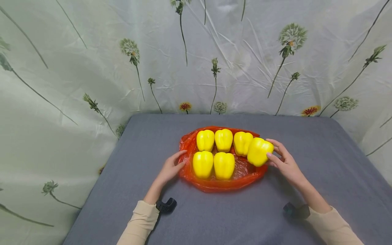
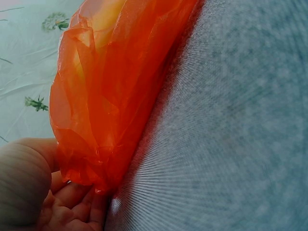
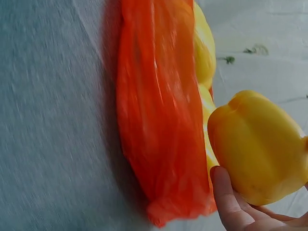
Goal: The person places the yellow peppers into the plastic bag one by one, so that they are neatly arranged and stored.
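Observation:
A red plastic bag point(image 1: 214, 186) lies spread open, several yellow bell peppers point(image 1: 224, 165) standing in it in two rows. At its left end my left hand point(image 1: 170, 167) holds the bag's edge between thumb and fingers; the left wrist view shows the gathered red plastic point(image 2: 103, 130) against the thumb, fingers partly hidden behind it. My right hand point(image 1: 285, 164) grips another yellow bell pepper point(image 1: 260, 152) over the bag's right end, tilted. In the right wrist view this held pepper point(image 3: 260, 144) is raised beside the bag's rim, with fingers point(image 3: 226, 197) along its underside.
A grey cloth-covered table point(image 1: 232, 217) bears the bag. Behind and to the left hangs a pale curtain point(image 1: 101, 61) printed with dandelions. A dark strap point(image 1: 166, 205) sits on the left wrist.

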Tool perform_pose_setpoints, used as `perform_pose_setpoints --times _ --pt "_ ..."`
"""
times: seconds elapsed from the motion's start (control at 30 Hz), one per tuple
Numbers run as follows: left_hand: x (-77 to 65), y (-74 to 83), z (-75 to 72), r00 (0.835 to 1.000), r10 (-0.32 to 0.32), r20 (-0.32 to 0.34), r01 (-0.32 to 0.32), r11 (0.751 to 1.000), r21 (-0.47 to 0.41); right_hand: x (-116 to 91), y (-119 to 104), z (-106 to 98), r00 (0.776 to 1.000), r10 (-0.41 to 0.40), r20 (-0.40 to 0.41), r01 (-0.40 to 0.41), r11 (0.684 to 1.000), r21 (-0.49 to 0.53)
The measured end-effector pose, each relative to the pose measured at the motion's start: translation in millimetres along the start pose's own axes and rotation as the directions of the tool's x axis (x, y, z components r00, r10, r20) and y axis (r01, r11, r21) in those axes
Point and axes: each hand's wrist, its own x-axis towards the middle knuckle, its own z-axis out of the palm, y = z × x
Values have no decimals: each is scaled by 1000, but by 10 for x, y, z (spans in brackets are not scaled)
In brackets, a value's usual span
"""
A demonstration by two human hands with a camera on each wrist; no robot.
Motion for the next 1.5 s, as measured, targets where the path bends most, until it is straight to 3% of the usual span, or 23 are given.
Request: perform_pose_setpoints --times 0.33,0.53,0.9,0.97,1.1,1.23,1.5 --pt "2 -3 6 1000 14 -3 -14 1000 10 -44 81 203 998 -43 44 50 982 -184" --pt "7 3 22 1000 9 -3 -9 1000 6 -58 145 254 989 17 147 21 967 -254" --pt "15 47 55 999 19 -30 -18 999 45 -67 146 283 972 119 203 -67 967 -246" --pt "-24 174 31 1000 6 -18 -6 999 35 -65 145 281 968 130 213 -76 967 -244" --pt "-24 216 32 1000 1 -14 -1 1000 23 -68 134 264 967 135 218 -75 962 -264" --pt "16 82 59 1000 -3 -19 3 1000 28 -72 116 242 960 149 239 -85 962 -258" --pt "1 47 54 1000 9 -12 -9 1000 3 -44 108 225 952 169 256 -88 949 -301"
